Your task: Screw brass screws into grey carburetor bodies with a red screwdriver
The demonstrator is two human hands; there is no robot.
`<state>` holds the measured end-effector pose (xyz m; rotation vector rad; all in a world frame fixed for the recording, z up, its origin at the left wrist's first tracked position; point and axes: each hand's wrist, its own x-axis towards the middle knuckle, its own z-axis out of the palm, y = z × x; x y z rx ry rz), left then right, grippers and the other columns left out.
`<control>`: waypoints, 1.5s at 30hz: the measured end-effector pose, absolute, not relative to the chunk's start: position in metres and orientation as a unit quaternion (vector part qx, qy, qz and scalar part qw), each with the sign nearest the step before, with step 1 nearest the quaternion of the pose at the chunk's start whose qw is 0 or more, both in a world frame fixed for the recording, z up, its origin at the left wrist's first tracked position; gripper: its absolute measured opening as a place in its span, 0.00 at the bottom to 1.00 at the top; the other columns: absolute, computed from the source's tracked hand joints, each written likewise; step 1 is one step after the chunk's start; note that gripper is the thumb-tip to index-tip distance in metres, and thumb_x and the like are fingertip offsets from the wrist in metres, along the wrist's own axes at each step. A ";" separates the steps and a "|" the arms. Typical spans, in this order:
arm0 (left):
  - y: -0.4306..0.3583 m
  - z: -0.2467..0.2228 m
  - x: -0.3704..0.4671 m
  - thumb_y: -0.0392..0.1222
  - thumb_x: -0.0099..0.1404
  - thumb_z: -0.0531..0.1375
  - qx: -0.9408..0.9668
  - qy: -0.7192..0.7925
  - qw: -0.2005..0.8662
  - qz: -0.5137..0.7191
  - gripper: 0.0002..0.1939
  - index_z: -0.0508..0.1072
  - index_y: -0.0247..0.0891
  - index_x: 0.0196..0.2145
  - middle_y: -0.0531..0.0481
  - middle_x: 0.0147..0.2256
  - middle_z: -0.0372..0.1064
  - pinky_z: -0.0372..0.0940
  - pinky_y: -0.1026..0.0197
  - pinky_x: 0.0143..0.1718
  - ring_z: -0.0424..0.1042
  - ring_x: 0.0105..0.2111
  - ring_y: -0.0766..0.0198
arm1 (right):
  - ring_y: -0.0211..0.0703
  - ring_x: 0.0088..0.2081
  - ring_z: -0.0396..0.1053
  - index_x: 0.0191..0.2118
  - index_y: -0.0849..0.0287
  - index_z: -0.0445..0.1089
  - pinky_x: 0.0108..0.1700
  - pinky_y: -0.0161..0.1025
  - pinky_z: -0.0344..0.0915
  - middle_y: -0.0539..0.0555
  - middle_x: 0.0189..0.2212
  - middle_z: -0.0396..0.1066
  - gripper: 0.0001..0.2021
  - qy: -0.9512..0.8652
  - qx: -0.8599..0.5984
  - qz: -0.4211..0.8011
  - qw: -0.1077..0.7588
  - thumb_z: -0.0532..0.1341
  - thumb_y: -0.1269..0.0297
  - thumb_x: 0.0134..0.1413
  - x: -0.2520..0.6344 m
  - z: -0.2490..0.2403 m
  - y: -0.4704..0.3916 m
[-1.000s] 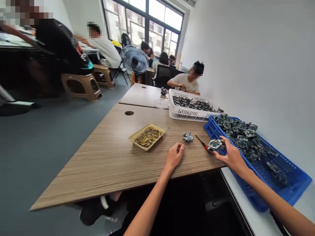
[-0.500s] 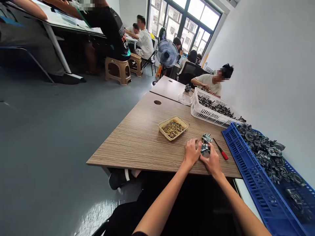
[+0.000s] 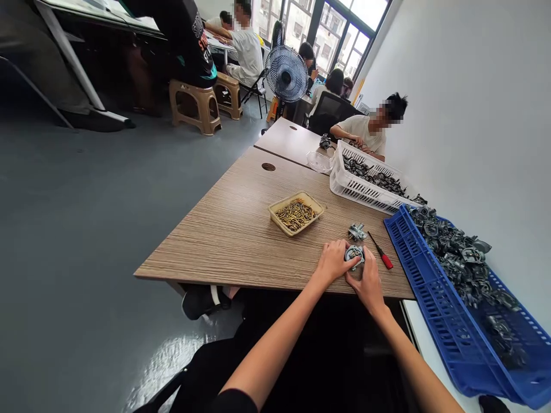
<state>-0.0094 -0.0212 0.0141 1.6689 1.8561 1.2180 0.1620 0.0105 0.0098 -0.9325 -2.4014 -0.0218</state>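
Between my two hands, near the table's front edge, is a silvery metal carburetor (image 3: pixel 354 256) with its round open side facing up. My left hand (image 3: pixel 334 261) grips it from the left, thumb laid across it. From the right, the fingers of my right hand (image 3: pixel 367 280) close around its other side. A second carburetor (image 3: pixel 357 232) lies on the table just beyond my hands. To the right of it rests a screwdriver (image 3: pixel 381 251) with a red handle and dark shaft. A cream tray (image 3: pixel 280 226) of small brass parts (image 3: pixel 297 214) sits to the left, beyond my left hand.
A blue crate (image 3: pixel 434 310) heaped with metal carburetors stands at the right. Behind it, a white basket (image 3: pixel 361 198) holds more dark metal parts. A clear plastic dish (image 3: pixel 319 162) lies farther back. Across the table sits a person (image 3: pixel 365 132); a fan (image 3: pixel 286 74) stands behind.
The carburetor in my hands has been turned, so its round open side now shows on top. My view has shifted slightly, moving the table and trays a little up and left.
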 end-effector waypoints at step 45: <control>-0.015 0.005 -0.003 0.41 0.58 0.67 0.595 0.671 0.131 0.423 0.40 0.56 0.47 0.64 0.43 0.60 0.59 0.67 0.50 0.56 0.70 0.56 0.50 | 0.58 0.47 0.65 0.49 0.64 0.73 0.50 0.51 0.61 0.66 0.46 0.72 0.22 -0.821 -0.528 -0.065 0.210 0.51 0.52 0.65 0.254 -0.014 0.114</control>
